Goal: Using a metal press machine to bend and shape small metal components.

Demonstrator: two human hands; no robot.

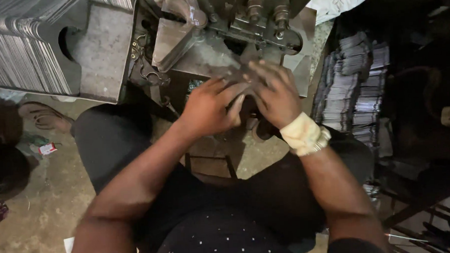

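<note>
In the head view, the left hand [208, 106] and the right hand [275, 94] meet over a thin dark grey metal sheet piece [240, 73] at the front edge of the grey steel press machine [217, 37]. Both hands' fingers lie spread and pressed flat on the piece, though blur hides the exact grip. A cream cloth wrist wrap [302, 134] circles the right wrist. Stacked grey metal blanks [356, 87] stand to the right of the machine.

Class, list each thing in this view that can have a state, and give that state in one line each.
Left hand: resting on the grey metal piece, grip unclear.
Right hand: on the same piece, blurred.
Grey metal piece: flat on the machine.
Wrist wrap: wound round the right wrist.
Cut sheets: stacked.
</note>
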